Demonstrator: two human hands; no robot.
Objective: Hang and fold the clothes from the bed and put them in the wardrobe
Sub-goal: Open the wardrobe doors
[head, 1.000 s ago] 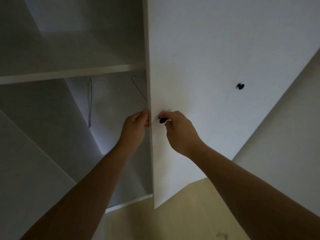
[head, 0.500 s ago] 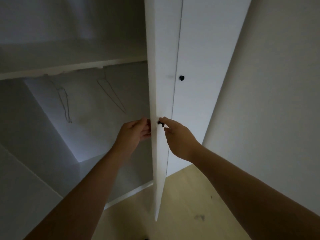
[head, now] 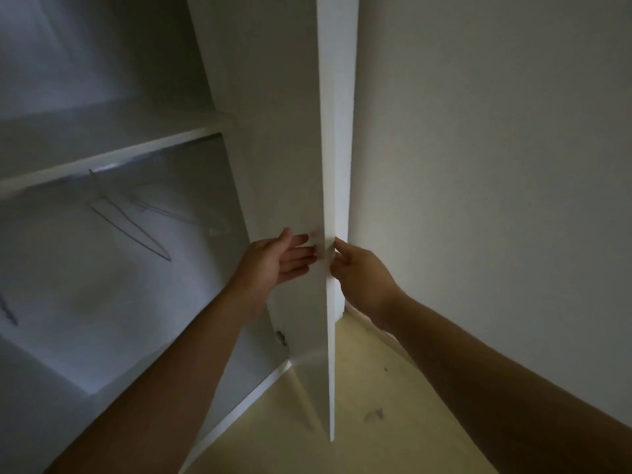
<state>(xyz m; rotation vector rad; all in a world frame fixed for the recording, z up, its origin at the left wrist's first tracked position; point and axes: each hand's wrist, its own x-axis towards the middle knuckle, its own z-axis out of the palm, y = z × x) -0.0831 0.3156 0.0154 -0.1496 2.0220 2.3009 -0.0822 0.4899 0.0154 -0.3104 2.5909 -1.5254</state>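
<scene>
Left hand (head: pixel 273 260) and right hand (head: pixel 362 278) flank the wardrobe door edge (head: pixel 333 148).

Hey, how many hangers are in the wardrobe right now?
2: one wire hanger hangs below the shelf, a fainter one just right of it. A dark blur at the left edge may be another.
</scene>
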